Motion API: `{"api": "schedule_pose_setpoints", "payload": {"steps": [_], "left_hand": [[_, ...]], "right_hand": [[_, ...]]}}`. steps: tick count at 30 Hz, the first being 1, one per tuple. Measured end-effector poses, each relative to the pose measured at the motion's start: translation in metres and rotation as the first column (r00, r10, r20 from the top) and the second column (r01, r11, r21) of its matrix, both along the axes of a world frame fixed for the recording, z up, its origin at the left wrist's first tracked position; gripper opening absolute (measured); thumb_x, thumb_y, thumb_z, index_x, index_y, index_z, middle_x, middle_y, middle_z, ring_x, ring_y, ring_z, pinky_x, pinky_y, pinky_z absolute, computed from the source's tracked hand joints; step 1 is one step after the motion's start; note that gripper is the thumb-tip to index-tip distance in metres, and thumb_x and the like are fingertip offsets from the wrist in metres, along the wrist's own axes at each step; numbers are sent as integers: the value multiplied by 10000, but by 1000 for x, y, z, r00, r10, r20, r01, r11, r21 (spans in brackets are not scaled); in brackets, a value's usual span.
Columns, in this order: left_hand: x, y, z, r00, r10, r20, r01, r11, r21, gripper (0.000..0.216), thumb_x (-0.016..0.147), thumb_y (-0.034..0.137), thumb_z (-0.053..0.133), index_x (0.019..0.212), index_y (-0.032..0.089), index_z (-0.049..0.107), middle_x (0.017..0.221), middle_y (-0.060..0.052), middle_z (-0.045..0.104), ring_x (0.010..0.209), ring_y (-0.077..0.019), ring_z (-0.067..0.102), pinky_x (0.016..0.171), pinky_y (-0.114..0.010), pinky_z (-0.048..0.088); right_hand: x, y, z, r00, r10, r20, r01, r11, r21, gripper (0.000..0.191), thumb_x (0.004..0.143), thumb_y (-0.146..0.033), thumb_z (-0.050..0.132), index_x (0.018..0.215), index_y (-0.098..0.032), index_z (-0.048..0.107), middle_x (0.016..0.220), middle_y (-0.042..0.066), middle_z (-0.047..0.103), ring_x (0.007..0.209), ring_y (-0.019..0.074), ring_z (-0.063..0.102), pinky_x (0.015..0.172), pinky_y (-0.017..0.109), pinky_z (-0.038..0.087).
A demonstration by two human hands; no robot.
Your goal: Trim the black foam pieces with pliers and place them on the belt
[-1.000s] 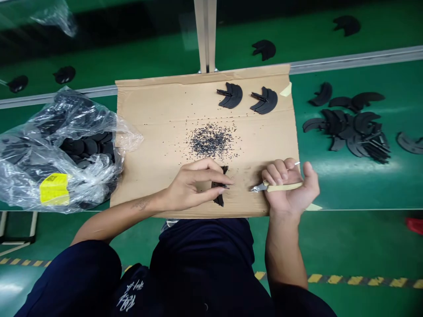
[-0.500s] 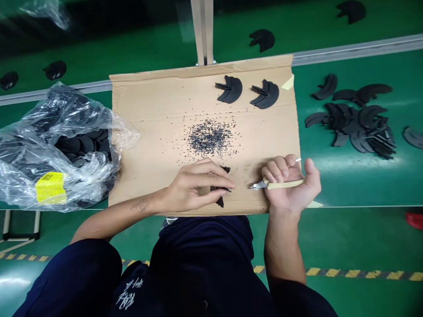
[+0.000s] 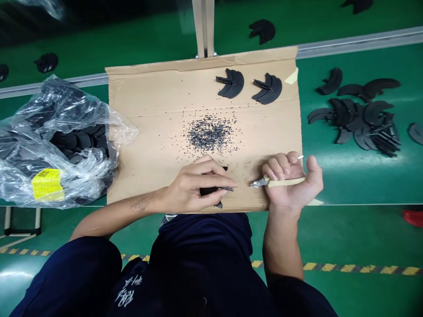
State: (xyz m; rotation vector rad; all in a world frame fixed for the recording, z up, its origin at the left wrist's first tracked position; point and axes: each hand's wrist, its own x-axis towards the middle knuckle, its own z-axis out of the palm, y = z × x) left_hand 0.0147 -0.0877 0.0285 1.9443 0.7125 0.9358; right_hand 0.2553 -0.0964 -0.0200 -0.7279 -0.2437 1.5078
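Note:
My left hand [image 3: 191, 186] pinches a black curved plastic part [image 3: 208, 191] by its narrow stem, low over the near edge of a cardboard sheet [image 3: 148, 97]. My fingers hide much of that part. In my right hand [image 3: 288, 180] lies a pair of side cutters [image 3: 276, 182] with pale handles; the fingers curl round them and the thumb stands away. Their metal tip points left, a short gap from the part. A heap of tiny black clippings [image 3: 209, 134] covers the middle of the cardboard. Two similar black parts [image 3: 231, 83] rest near its far edge.
On the left, a clear plastic bag [image 3: 79, 105] with a yellow label holds many black pieces. A pile of black curved parts [image 3: 360, 114] lies on the green table to the right. Beyond a metal rail [image 3: 357, 42] are more parts, and a post [image 3: 204, 28] rises behind the cardboard.
The black part in my left hand has turned and shifted slightly left, showing more of its stem end. My right hand with the cutters has hardly moved. The whole view has shifted a little.

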Motion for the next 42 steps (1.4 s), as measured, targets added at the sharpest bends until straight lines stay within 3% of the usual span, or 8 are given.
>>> {"api": "schedule_pose_setpoints", "payload": {"steps": [4, 8, 16, 22, 29, 34, 39, 42], "left_hand": [[6, 11, -8, 991, -129, 38, 127, 806, -579, 192, 928, 252, 677, 1077, 152, 746, 931, -70, 744, 847, -145, 691, 769, -270, 557], [15, 31, -25, 954, -287, 91, 265, 655, -708, 213, 894, 229, 711, 1072, 113, 716, 940, -89, 751, 843, -147, 724, 772, -273, 585], [10, 21, -43, 981, -82, -173, 71, 995, -64, 114, 954, 243, 655, 1001, 153, 708, 966, -61, 770, 840, -140, 728, 766, -249, 581], [5, 8, -52, 915, 7, -404, 130, 942, 309, 103, 990, 173, 555, 1009, 173, 656, 1029, -67, 724, 942, -185, 633, 846, -338, 518], [18, 11, -25, 817, -33, -576, 259, 913, 315, 352, 961, 456, 624, 1166, 169, 620, 1185, -121, 644, 1047, -250, 570, 875, -390, 483], [23, 14, -22, 742, -112, -661, 430, 836, 341, 180, 1006, 155, 535, 1150, 174, 640, 1243, -82, 673, 1190, -224, 569, 1008, -385, 468], [16, 13, -29, 775, -24, -632, 418, 769, 484, 224, 1040, 128, 434, 1115, 150, 644, 1172, -96, 706, 1081, -197, 645, 893, -340, 561], [13, 13, -31, 796, -4, -606, 443, 686, 578, 212, 1030, 91, 435, 1093, 112, 636, 1055, -96, 732, 980, -176, 684, 871, -317, 602]], "right_hand": [[0, 1, 0, 999, 20, 44, -21, 999, 29, 302, 823, -433, 726, 679, -210, 583, 571, -64, 297, 482, 86, 257, 432, 227, 305], [-1, 1, 0, 996, 19, 89, -24, 998, 53, 324, 826, -465, 718, 672, -210, 591, 570, -67, 274, 486, 86, 218, 437, 225, 278], [-1, -1, 1, 985, -24, 171, 3, 992, 123, 359, 859, -534, 665, 690, -230, 580, 581, -66, 248, 475, 99, 213, 439, 251, 261], [-14, -6, 9, 955, -160, 250, 108, 972, 209, 348, 886, -545, 627, 712, -246, 583, 593, -58, 270, 468, 112, 234, 444, 277, 269], [-19, -9, 19, 945, -153, 288, 96, 974, 204, 358, 887, -551, 619, 710, -248, 549, 599, -59, 258, 475, 112, 238, 451, 272, 280], [-17, -14, 29, 949, -133, 286, 79, 978, 195, 356, 886, -545, 620, 708, -243, 554, 597, -59, 280, 473, 104, 232, 452, 263, 270], [-14, -29, 34, 935, 203, 291, -248, 961, 126, 370, 938, -542, 554, 747, -225, 563, 577, -69, 296, 455, 83, 248, 446, 248, 226], [-11, -51, 35, 759, 458, 463, -501, 865, -33, 366, 965, -529, 522, 874, -200, 653, 572, -62, 352, 478, 93, 285, 461, 259, 231]]}}
